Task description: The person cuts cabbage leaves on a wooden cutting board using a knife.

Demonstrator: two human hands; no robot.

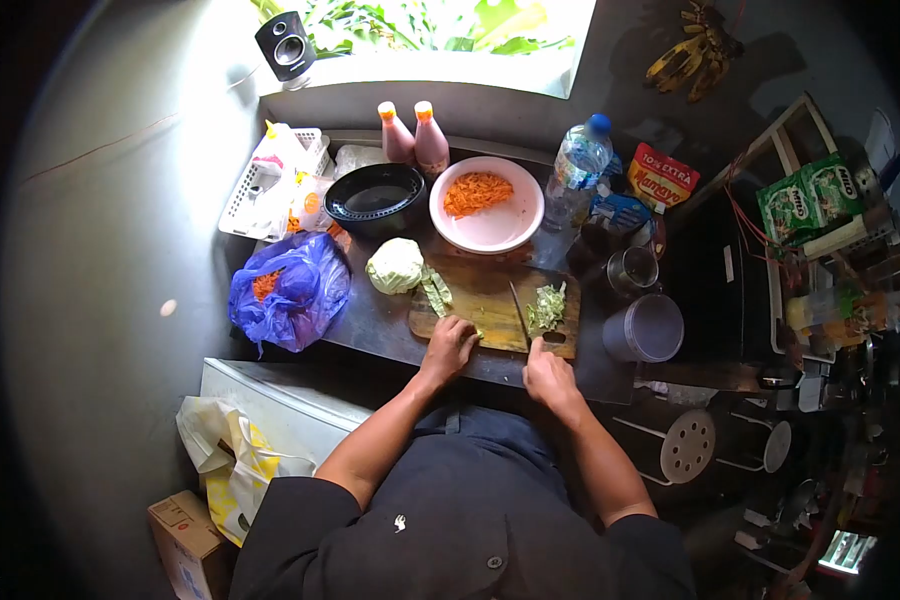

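Wooden and brown, the board [492,285] lies on the dark counter [375,322], with the knife [521,312] over its right half, blade pointing to the far side. The right hand [550,376] is closed round the handle at the board's near edge, fingers wrapped tight. The left hand [450,348] is at the near edge too, further left, fingers curled and partly bent under; a small green scrap lies by the fingertips, but whether they grip anything I cannot tell. Just right of the blade sits a loose pile of shredded cabbage [547,308]; cut pieces [436,291] lie at the board's left end, beside the pale cabbage head [395,266]. On the far side, the pink bowl [521,222] holds grated carrot [478,194], with the black bowl [375,198] to its left and the water bottle [576,168] to its right. Two pink bottles [431,143] stand behind the bowls. Far left of the board is the blue bag [305,290], with more orange shreds showing; the clear tub [645,329] is to the right.
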